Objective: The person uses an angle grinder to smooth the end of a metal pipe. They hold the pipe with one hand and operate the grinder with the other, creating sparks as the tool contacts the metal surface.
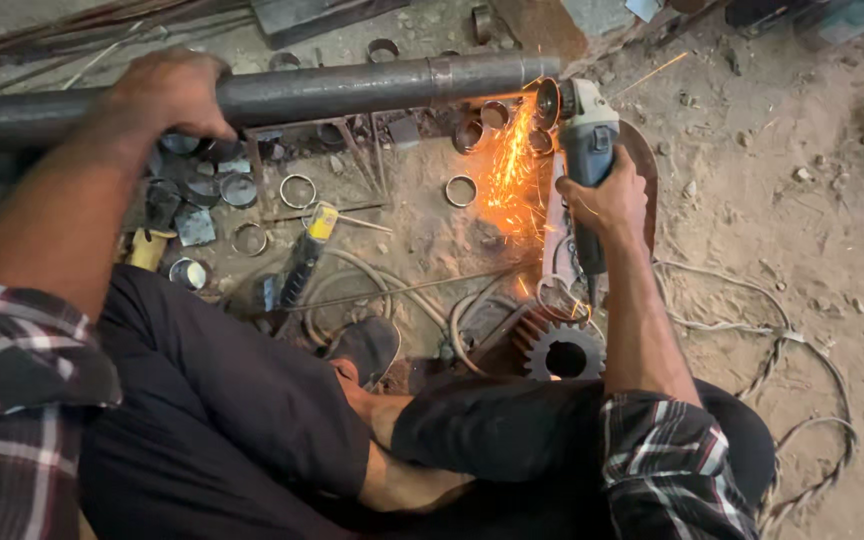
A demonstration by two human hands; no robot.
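A long dark steel pipe lies across the top of the view. My left hand grips it from above near its left part. My right hand holds a grey-blue angle grinder, whose disc touches the pipe's right end. Orange sparks spray downward from the contact point. I sit cross-legged on the ground, dark trousers and checked sleeves in view.
Several cut metal rings and scraps lie on the sandy floor under the pipe. A yellow-handled tool, a toothed gear, bent rods and a twisted cable lie close to my legs. Rubble sits at the top right.
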